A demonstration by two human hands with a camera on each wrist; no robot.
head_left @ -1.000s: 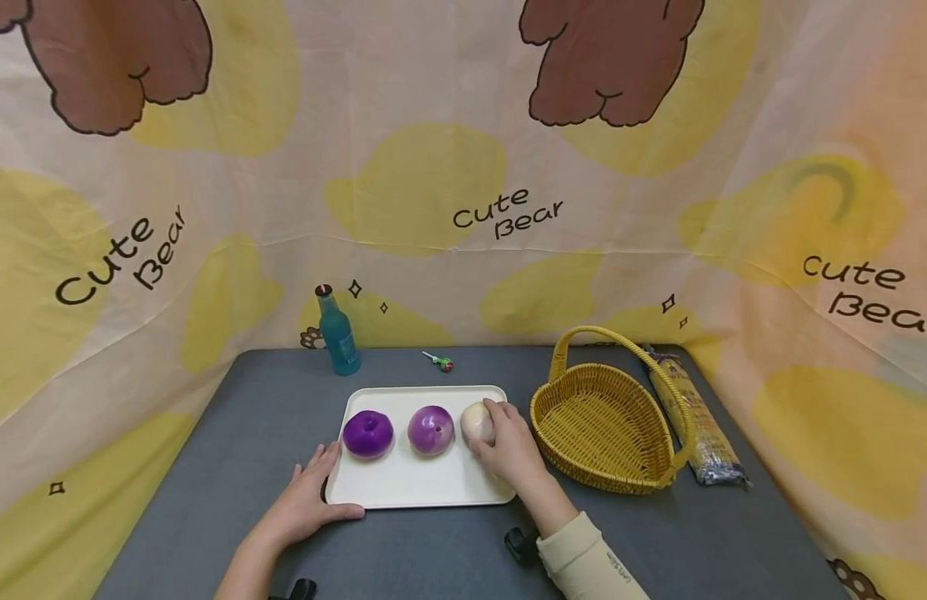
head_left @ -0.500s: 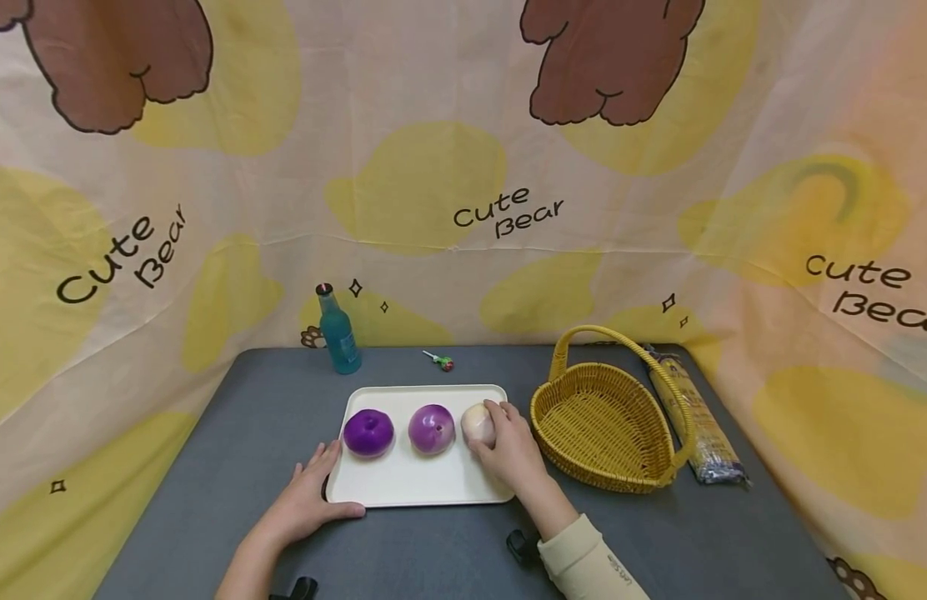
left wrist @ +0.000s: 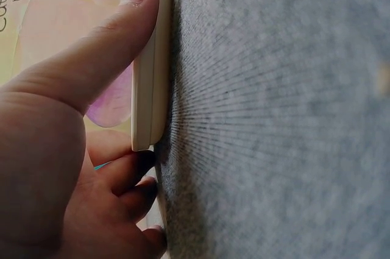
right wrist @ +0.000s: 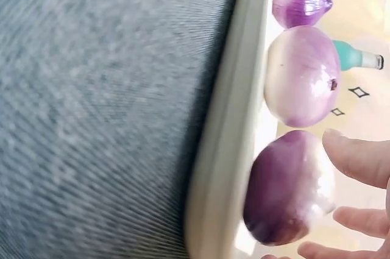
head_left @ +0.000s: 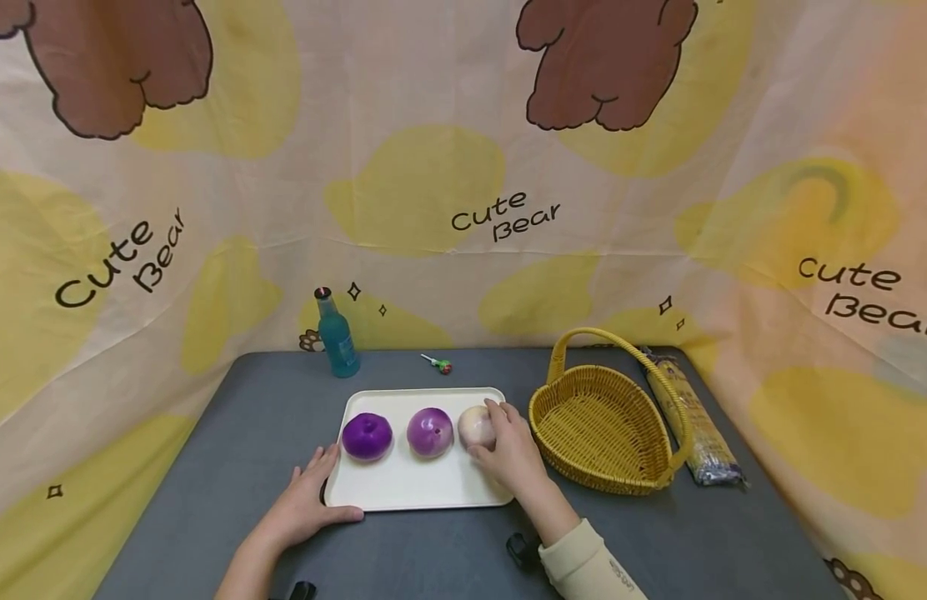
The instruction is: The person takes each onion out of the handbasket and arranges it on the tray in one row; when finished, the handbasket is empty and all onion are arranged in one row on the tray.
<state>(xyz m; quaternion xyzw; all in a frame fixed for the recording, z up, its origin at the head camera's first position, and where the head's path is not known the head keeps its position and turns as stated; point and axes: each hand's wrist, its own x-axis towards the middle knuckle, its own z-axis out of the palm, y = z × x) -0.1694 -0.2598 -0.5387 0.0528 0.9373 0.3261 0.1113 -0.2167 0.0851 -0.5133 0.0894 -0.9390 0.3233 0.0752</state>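
Observation:
A white rectangular tray [head_left: 403,492] lies on the grey table, with three onions in a row on it. The left onion [head_left: 368,437] is deep purple, the middle onion [head_left: 430,432] lighter purple. My right hand [head_left: 514,447] holds the pale right-hand onion [head_left: 474,427], thumb in front and fingers over its far right side. In the right wrist view that onion [right wrist: 286,189] shows a dark purple side, with the thumb and fingertips at its edge. My left hand [head_left: 302,498] spans the tray's front left corner, thumb extended along the front rim and fingers against the left side.
A yellow wicker basket [head_left: 598,479] with a tall handle stands right of the tray, close to my right hand. Behind it lies a clear-and-yellow packet [head_left: 704,433]. At the back are a teal bottle [head_left: 338,342] and a lollipop [head_left: 438,364]. A printed cloth hangs behind the table.
The head view has tilted very slightly. Both hands keep their places at the tray and the right-hand onion.

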